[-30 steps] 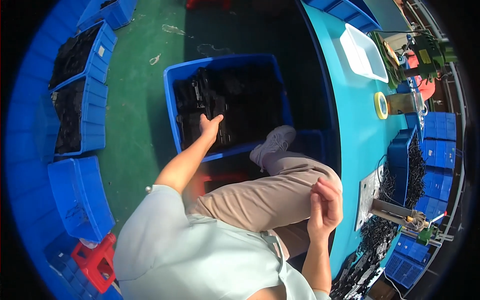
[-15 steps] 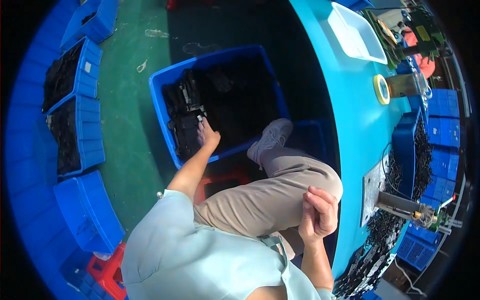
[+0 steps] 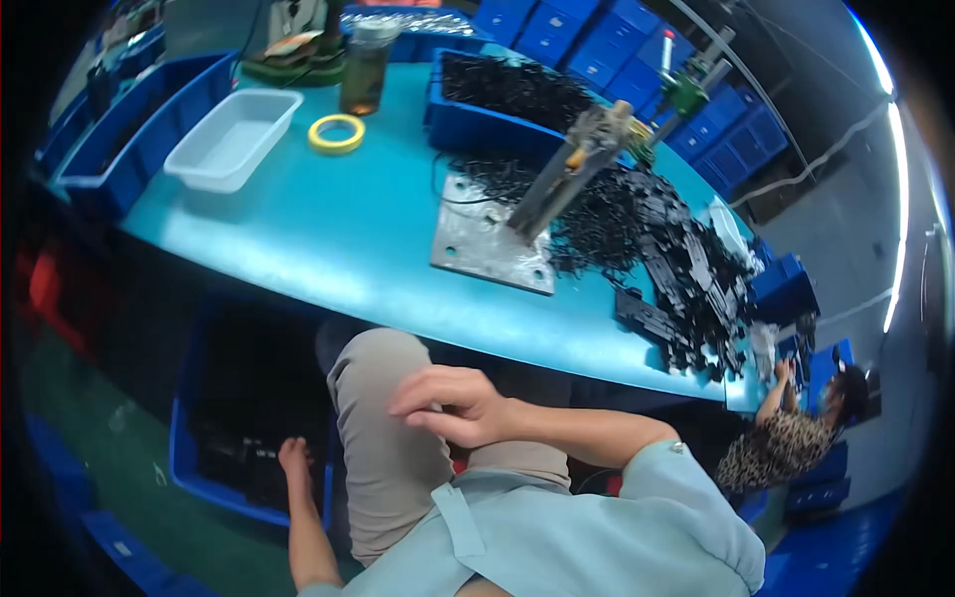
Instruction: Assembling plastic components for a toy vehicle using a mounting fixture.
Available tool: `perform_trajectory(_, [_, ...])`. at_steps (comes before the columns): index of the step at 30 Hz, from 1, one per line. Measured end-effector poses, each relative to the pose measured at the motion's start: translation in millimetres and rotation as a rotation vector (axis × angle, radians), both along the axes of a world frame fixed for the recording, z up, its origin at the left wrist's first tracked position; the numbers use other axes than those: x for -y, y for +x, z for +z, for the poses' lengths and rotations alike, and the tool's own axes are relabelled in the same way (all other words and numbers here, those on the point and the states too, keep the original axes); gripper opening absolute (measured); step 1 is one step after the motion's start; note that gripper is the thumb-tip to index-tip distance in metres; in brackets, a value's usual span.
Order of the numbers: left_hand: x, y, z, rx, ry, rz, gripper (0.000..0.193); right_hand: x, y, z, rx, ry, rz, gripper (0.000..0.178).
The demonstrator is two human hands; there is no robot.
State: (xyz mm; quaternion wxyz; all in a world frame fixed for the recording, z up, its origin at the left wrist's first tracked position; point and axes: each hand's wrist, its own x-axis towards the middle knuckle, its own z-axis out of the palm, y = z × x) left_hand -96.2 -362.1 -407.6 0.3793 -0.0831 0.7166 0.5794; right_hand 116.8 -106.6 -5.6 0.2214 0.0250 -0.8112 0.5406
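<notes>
My left hand [image 3: 295, 456] reaches down on the left, at the inner side of a blue bin [image 3: 227, 499] on the floor. Dark parts [image 3: 234, 446] lie in that bin beside my fingers, their shapes mostly lost in shadow. The hand looks loosely open, with nothing visible in it. Above my raised knee, my right hand [image 3: 456, 403] is bent inward. Its fingers curl toward the thumb, and no object shows between them. In front of me, a metal plate with an upright post fixture [image 3: 487, 244] stands on the turquoise table [image 3: 328, 259].
Black plastic parts [image 3: 686, 269] heap up right of the fixture. Behind it sits a blue bin of thin black pieces [image 3: 507, 90]. A white tray [image 3: 234, 139], yellow tape roll [image 3: 336, 134] and jar [image 3: 368, 70] stand at left. Another person [image 3: 796, 428] works far right.
My view has swung from the floor bin toward the table, which now spans the front. My left hand remains low at the bin; my right hand stays above my knee, its fingers turned left.
</notes>
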Motion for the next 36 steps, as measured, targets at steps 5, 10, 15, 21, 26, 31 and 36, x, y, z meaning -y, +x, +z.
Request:
perform_trajectory(5, [-9, 19, 36, 0.103, 0.137, 0.026, 0.019, -50, 84, 11, 0.141, 0.266, -0.332, 0.017])
perform_trajectory(10, [-19, 19, 73, 0.049, 0.186, 0.033, 0.021, -122, 164, 19, 0.299, 0.535, -0.802, 0.009])
perform_trajectory(15, [-47, 20, 152, -0.16, 0.198, 0.139, 0.023, -171, 239, 35, 0.495, 0.728, -1.066, 0.016])
perform_trajectory(21, [-64, 11, 216, -0.333, 0.301, 0.18, 0.022, -189, 308, 24, 0.763, 0.804, -0.96, 0.065])
perform_trajectory(26, [-91, 18, 275, -0.408, 0.382, 0.171, 0.022, -185, 314, 5, 0.633, 0.829, -0.941, 0.054])
perform_trajectory(31, [-114, 36, 322, -0.497, 0.502, 0.137, 0.018, -184, 311, 14, 0.504, 0.97, -0.893, 0.041])
perform_trajectory(36, [-134, 69, 358, -0.613, 0.61, 0.092, 0.017, -181, 310, 26, 0.447, 1.147, -0.884, 0.031])
